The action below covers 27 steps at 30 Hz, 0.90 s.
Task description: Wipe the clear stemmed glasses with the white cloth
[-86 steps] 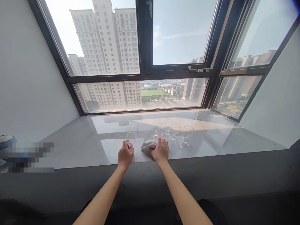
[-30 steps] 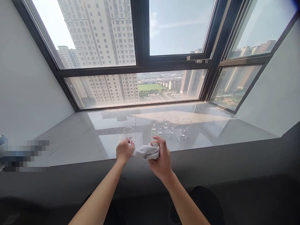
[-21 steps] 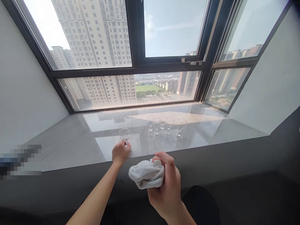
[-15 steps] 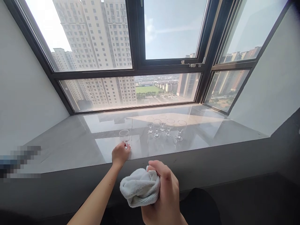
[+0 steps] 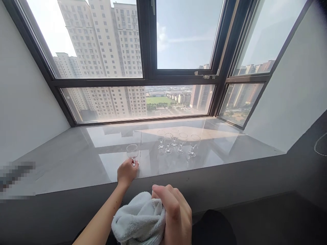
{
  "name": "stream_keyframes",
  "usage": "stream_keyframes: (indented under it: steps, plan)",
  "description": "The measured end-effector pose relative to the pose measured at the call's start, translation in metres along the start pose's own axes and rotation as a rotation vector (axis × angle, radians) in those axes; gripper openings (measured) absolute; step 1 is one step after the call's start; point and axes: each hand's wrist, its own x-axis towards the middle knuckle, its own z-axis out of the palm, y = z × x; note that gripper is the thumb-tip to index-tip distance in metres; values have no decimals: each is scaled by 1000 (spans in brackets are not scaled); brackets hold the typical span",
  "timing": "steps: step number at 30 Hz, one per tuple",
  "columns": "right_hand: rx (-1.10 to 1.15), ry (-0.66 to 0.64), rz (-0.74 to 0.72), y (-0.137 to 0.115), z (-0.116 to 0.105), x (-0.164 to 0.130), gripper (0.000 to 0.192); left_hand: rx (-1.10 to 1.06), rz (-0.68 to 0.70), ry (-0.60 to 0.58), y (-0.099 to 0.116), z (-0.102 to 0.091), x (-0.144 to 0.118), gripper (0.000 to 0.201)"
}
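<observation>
My left hand (image 5: 126, 172) grips the stem of a small clear stemmed glass (image 5: 132, 151) that stands on the glossy grey window ledge (image 5: 84, 160). My right hand (image 5: 173, 214) is drawn back close to my body, below the ledge, and is closed around a bunched white cloth (image 5: 139, 219). To the right of the held glass, several more clear stemmed glasses (image 5: 176, 142) stand upright in a loose cluster on the ledge.
A large black-framed window (image 5: 148, 73) runs behind the ledge, with white walls (image 5: 25, 95) on both sides. The ledge's dark front edge (image 5: 230, 180) drops toward me. A blurred patch (image 5: 15, 177) lies at the far left.
My right hand has lifted the white cloth off the ledge and pulled it back toward my body. My left hand has stayed on the glass stem.
</observation>
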Motion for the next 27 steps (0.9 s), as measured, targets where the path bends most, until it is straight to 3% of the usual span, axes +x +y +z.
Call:
stream_keyframes:
  steps: [27]
  plan:
    - [-14,-75,72,4,6,-10,50,2,0,-16,4,-4,-2,26]
